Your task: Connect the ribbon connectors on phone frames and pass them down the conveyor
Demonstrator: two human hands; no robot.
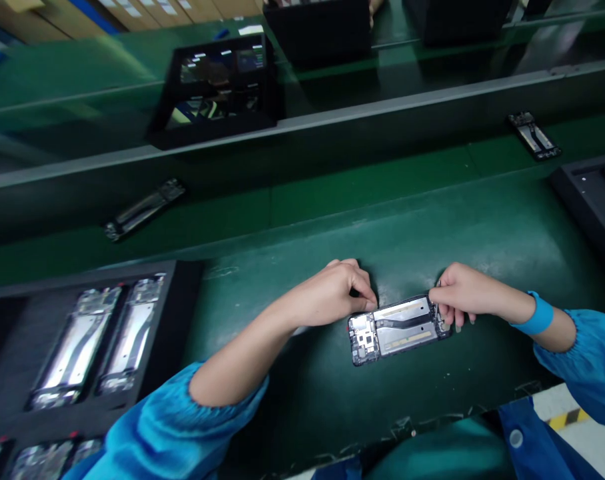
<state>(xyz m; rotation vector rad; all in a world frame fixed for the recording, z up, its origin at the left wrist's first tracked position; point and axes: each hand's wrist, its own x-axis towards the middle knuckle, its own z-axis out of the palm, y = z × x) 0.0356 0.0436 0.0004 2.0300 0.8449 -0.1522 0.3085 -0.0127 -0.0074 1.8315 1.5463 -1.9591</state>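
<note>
An opened phone (402, 327) lies tilted on the green mat, with its circuit board at the left end and a dark flex cable along the silvery middle. My left hand (340, 293) is closed in a pinch at the phone's upper left edge; whether anything is between the fingertips is hidden. At the right end, my right hand (460, 293) is closed around a slim metal tool that looks like tweezers (437, 309), mostly covered by the fingers. Its tip is down at the phone's right end.
On the left, a black foam tray (182, 300) holds several opened phones (75, 347). Another black tray (577, 193) stands at the right. Beyond the mat, a green conveyor strip (322, 183) carries a phone (145, 208) and another phone (535, 135). A grey rail (407, 103) runs behind, with black boxes past it.
</note>
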